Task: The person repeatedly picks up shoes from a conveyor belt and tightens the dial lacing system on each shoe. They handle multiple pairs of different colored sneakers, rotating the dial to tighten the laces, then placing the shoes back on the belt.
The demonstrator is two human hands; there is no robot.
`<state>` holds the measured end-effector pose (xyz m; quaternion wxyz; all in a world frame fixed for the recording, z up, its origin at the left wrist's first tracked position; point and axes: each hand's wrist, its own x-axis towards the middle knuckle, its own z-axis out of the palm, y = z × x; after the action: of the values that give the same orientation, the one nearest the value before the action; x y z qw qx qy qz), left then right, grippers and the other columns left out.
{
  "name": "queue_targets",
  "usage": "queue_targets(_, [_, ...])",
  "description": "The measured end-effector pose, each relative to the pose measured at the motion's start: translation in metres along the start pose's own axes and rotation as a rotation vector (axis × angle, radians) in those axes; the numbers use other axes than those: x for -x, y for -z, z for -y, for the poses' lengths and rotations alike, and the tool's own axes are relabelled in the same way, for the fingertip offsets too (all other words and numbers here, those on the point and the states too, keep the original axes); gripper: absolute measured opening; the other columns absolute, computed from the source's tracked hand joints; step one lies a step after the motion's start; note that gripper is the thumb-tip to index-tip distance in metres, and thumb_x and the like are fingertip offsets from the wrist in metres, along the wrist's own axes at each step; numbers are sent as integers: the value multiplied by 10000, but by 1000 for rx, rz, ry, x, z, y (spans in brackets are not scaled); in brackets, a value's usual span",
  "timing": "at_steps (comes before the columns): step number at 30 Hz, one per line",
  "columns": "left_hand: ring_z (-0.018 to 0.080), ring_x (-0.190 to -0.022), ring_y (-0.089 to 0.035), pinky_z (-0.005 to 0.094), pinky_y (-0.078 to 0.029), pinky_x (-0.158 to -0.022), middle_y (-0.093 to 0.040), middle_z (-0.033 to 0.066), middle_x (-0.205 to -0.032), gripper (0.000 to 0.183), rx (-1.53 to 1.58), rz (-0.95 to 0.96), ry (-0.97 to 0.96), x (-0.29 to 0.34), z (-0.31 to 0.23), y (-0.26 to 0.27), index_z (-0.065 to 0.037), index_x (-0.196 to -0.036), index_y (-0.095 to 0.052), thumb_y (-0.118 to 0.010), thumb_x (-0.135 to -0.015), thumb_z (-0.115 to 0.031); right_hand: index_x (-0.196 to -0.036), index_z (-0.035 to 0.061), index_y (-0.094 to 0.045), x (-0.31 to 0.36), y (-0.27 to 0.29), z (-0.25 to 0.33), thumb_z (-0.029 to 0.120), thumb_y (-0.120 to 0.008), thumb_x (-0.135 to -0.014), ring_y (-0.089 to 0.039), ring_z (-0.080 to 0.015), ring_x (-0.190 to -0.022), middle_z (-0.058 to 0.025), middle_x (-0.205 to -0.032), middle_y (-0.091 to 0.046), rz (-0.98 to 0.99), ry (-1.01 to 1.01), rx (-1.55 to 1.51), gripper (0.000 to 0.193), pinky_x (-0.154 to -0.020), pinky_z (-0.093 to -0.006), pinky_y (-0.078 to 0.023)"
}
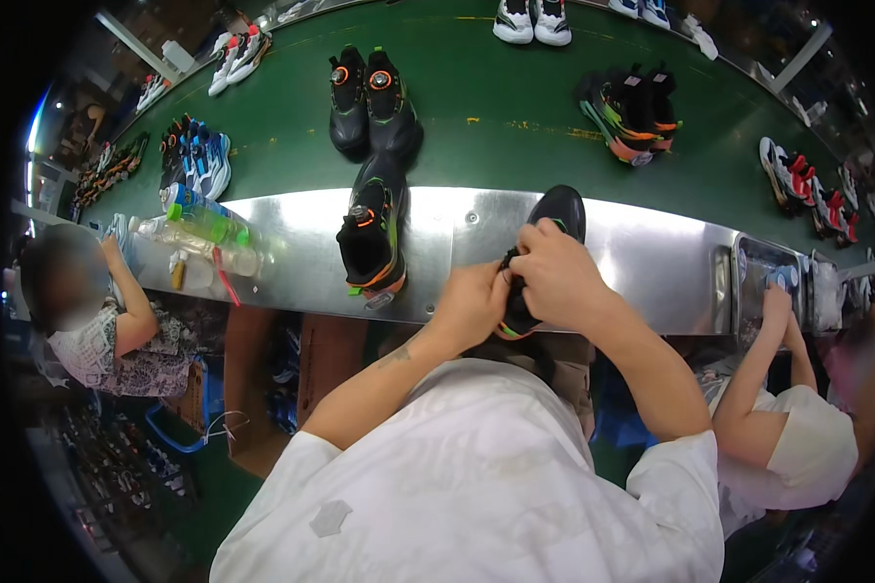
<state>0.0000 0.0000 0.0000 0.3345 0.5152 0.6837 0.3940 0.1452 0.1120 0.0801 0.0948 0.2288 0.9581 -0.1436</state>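
Observation:
A black sneaker with a green and orange edge at its heel is in front of me, toe pointing away, at the edge of the metal ledge. My left hand grips its left side near the opening, fingers closed. Over the top of the shoe, my right hand is closed with its fingertips at the upper; what exactly they pinch is hidden. To the left, a matching black sneaker with an orange-ringed dial stands alone on the ledge, its toe against a similar black pair behind it.
A metal ledge borders the green work surface. Pairs of sneakers stand about, including a black-and-orange pair. Plastic bottles lie at the left. A metal tray sits at the right. Co-workers sit on both sides.

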Motion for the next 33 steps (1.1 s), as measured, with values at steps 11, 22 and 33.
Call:
queue_targets(11, [433,-1192,-688,436,-535,-1054,-702,227,-1352,415,-6,-116,-552,-24,-72,46,-2,-1092,-720,-511,-751,108,-1574,53,-410,71,-51,-8,217,-846,-854,-629,-449,-1235,-245,-1376,-621,-578,-288,-510,857,-1010,-507,-546])
queue_targets(22, [427,-1257,-622,502,-503,-1067,-659,214,-1318,545,-281,6,-817,-22,-39,-12,-3,-1209,-683,-687,-678,119,-1200,10,-538,78,-80,-9,119,-678,-964,-722,-353,-855,-188,-972,-706,-361,-426,-988,295,-787,-452,-559])
queue_targets(33, [506,-978,-690,506,-575,-828,-709,243,-1059,422,136,-219,-236,-2,-12,-23,7,-1202,-640,-769,-800,6,-1130,34,-716,36,31,-27,245,-646,-1052,-712,-350,-984,-171,-1091,-721,-265,165,-275,235,-842,-459,-574])
